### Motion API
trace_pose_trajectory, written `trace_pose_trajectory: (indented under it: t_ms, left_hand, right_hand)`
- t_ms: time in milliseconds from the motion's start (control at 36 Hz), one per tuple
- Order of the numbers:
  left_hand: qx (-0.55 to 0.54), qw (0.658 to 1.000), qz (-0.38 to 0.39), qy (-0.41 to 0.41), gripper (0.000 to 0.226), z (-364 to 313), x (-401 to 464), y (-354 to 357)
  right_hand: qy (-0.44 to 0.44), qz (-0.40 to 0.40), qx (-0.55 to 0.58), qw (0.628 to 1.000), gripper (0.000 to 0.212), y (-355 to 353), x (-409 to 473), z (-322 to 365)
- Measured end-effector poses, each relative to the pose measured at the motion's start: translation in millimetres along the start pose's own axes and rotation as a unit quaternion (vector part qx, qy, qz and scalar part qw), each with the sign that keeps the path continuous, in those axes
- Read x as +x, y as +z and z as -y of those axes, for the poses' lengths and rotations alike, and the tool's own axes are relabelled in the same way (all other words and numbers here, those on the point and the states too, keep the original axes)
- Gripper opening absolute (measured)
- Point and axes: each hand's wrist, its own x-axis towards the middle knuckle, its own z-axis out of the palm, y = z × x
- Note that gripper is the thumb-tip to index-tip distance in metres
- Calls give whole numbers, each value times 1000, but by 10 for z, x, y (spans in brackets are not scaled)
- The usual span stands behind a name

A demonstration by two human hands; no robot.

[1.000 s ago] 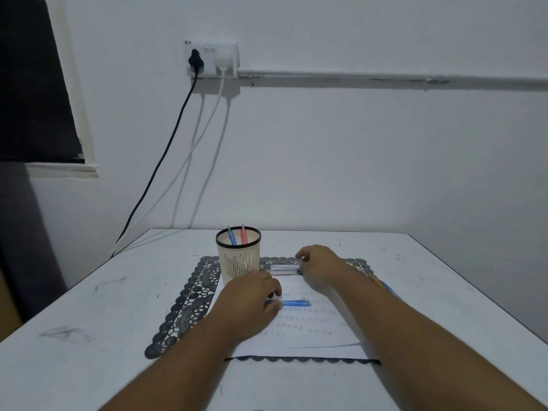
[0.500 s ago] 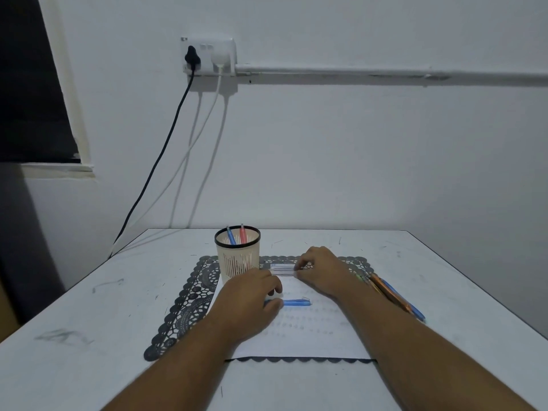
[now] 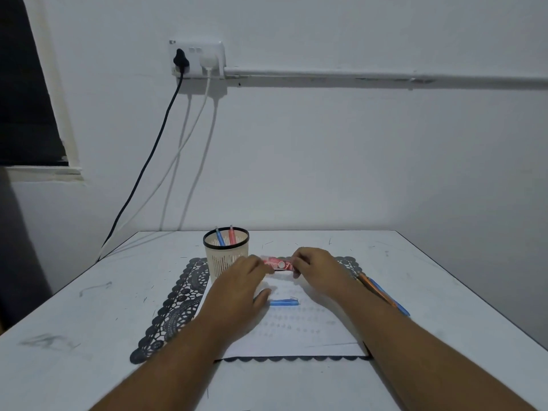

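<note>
Red-labelled, the small packet [image 3: 278, 264] is pinched at its ends by both hands, above the far edge of the paper sheet [image 3: 296, 336], midway across the table [image 3: 89, 307]. A moment ago only the right hand [image 3: 318, 266] held it, pale side up. The left hand [image 3: 237, 292] has left the blue pen cap [image 3: 284, 302] on the sheet to take the other end, so opening it is probably next.

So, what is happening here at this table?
A person works with both hands over a paper on a dark mat. The right hand pinches one end of a small red packet. The left hand reaches its other end, too blurred to tell a grip. A blue pen lies on the paper, and a cup stands behind.
</note>
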Motion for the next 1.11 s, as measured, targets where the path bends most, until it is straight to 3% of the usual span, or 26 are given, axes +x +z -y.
trace_pose_trajectory:
  t_ms: [83, 194, 333, 472, 528, 611, 861, 1000, 1111]
  left_hand:
    - [19, 999, -34, 16, 51, 38, 26, 27]
    - [61, 997, -49, 23, 57, 65, 66, 30]
    - [79, 996, -45, 27, 38, 65, 47, 39]
    - [25, 999, -27, -24, 30, 47, 40, 1]
    - [-3, 998, -14, -53, 30, 44, 43, -16]
    - [-37, 996, 1, -78, 32, 52, 48, -36]
    - [-109, 989, 24, -98, 23, 86, 44, -71]
    - [-105, 990, 9, -98, 11, 80, 60, -82]
    - [-143, 986, 15, -80, 31, 82, 44, -77]
  right_hand:
    - [-2, 25, 58, 998, 28, 6, -143, 51]
    - [-15, 52, 100, 993, 26, -7, -270, 138]
    - [-20, 63, 188, 980, 21, -28, -350, 240]
    - [-20, 58, 290, 955, 17, -34, -366, 266]
    - [-27, 69, 281, 957, 11, -67, -369, 264]
    - [-34, 82, 281, 956, 23, -78, -356, 210]
    - [-32, 76, 333, 939, 11, -118, -333, 215]
    - [-28, 71, 374, 924, 18, -114, -340, 233]
    - [-17, 68, 371, 926, 18, -98, -341, 223]
